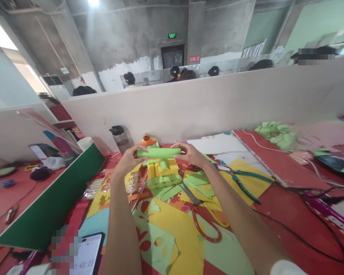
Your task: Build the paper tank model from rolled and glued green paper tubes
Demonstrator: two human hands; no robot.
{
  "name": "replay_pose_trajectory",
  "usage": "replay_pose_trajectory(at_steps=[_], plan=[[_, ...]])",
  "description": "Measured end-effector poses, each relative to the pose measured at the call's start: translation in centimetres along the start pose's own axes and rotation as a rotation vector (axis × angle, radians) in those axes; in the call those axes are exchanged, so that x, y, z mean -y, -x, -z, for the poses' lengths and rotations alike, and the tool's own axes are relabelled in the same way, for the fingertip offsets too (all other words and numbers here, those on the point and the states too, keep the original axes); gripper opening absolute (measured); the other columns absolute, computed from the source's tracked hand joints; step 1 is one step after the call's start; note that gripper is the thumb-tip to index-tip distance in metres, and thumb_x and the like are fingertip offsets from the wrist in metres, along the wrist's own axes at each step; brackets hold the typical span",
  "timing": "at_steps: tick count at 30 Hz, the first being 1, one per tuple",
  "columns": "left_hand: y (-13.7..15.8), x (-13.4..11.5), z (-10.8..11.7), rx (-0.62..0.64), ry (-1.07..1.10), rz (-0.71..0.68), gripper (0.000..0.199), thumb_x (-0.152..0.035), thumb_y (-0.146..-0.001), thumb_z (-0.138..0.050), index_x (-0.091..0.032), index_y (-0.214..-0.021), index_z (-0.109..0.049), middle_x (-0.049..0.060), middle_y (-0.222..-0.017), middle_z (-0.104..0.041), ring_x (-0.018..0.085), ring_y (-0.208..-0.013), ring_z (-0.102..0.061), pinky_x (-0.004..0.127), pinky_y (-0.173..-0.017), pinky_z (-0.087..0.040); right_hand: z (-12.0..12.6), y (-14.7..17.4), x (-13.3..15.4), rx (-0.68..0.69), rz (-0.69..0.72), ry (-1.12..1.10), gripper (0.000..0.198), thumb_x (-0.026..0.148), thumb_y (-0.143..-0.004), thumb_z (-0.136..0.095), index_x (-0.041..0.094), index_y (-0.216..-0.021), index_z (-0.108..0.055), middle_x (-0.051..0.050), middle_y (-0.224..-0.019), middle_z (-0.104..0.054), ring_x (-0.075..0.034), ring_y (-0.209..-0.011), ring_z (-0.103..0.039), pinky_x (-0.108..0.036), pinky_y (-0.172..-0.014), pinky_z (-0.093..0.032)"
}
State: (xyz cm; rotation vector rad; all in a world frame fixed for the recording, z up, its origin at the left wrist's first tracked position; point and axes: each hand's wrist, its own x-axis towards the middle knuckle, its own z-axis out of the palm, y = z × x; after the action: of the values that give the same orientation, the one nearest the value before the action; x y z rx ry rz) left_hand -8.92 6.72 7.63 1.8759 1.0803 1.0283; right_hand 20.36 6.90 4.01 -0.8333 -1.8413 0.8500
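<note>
A light green paper tube (158, 153) is held level between my two hands, above a yellow and green paper model (162, 170). My left hand (131, 157) pinches the tube's left end. At the other end, the fingers of my right hand (190, 154) close on it. The model has a yellow body, with a row of green rolls along its base. Scissors (194, 199) with red and yellow handles lie in front of it. An orange paper piece (148, 141) stands behind the tube, partly hidden.
Green-handled pliers (237, 176) lie right of the scissors. Cut green scraps (157, 244) and yellow sheets (189, 236) cover the near table. A green board (54, 202) stands at left, near a phone (88, 252). A bottle (120, 138) stands by the partition (218, 103). A black cord (298, 229) runs at right.
</note>
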Motion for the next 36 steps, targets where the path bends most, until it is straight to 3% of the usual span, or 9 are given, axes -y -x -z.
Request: replay_pose_trajectory(at_steps=[9,14,19,26,32,36], plan=[[-0.1,-0.1,-0.1,0.004,-0.022,-0.024,0.034,-0.038,-0.067,-0.078,-0.018,-0.089,-0.063,0.007,-0.112,-0.063,0.015,-0.077,-0.057,0.029,-0.07,-0.049,-0.3,0.1,-0.9,0.05,-0.02,0.097,0.035,0.03,-0.081,-0.069,0.023,-0.115,-0.066,-0.007,-0.122,-0.066,-0.023,-0.111,-0.062,-0.036,-0.09,-0.051],[-0.3,0.1,-0.1,0.008,-0.085,-0.045,0.03,-0.036,-0.07,-0.075,-0.018,-0.09,-0.062,0.003,-0.095,-0.061,0.013,-0.07,-0.054,0.025,-0.063,-0.044,-0.9,-0.1,-1.0,0.043,0.019,0.176,0.045,0.027,-0.08,-0.07,0.025,-0.124,-0.061,-0.006,-0.127,-0.065,-0.023,-0.117,-0.06,-0.039,-0.098,-0.046],[-0.5,0.0,-0.3,0.002,-0.106,-0.053,0.027,-0.031,-0.072,-0.072,-0.019,-0.093,-0.061,-0.002,-0.078,-0.051,0.01,-0.062,-0.044,0.022,-0.057,-0.037,-2.2,-0.3,-0.5,-0.079,-0.006,0.083,0.04,0.032,-0.083,-0.069,0.024,-0.122,-0.062,-0.007,-0.123,-0.065,-0.024,-0.116,-0.06,-0.039,-0.096,-0.049],[-0.8,0.2,-0.5,0.006,-0.149,-0.071,0.03,-0.037,-0.073,-0.073,-0.02,-0.094,-0.06,-0.001,-0.083,-0.054,0.01,-0.06,-0.043,0.021,-0.054,-0.036,-3.1,-0.5,-0.5,-0.192,-0.061,-0.123,0.034,0.037,-0.083,-0.068,0.025,-0.115,-0.066,-0.007,-0.123,-0.063,-0.023,-0.108,-0.062,-0.035,-0.077,-0.059],[-0.9,0.0,-0.7,0.009,-0.19,-0.104,0.026,-0.034,-0.076,-0.071,-0.021,-0.096,-0.06,0.002,-0.102,-0.06,0.01,-0.064,-0.046,0.023,-0.058,-0.039,-2.4,-0.4,-0.3,-0.224,-0.105,-0.099,0.03,0.042,-0.082,-0.069,0.024,-0.106,-0.071,-0.004,-0.112,-0.067,-0.015,-0.069,-0.067,-0.034,-0.073,-0.057],[-1.1,0.0,-1.0,0.002,-0.203,-0.143,0.028,-0.03,-0.076,-0.071,-0.021,-0.1,-0.059,0.002,-0.104,-0.059,0.011,-0.07,-0.049,0.023,-0.063,-0.041,-1.9,-0.5,0.7,-0.269,-0.109,-0.101,0.032,0.044,-0.082,-0.067,0.023,-0.106,-0.072,-0.004,-0.107,-0.069,-0.02,-0.085,-0.065,-0.032,-0.074,-0.056]])
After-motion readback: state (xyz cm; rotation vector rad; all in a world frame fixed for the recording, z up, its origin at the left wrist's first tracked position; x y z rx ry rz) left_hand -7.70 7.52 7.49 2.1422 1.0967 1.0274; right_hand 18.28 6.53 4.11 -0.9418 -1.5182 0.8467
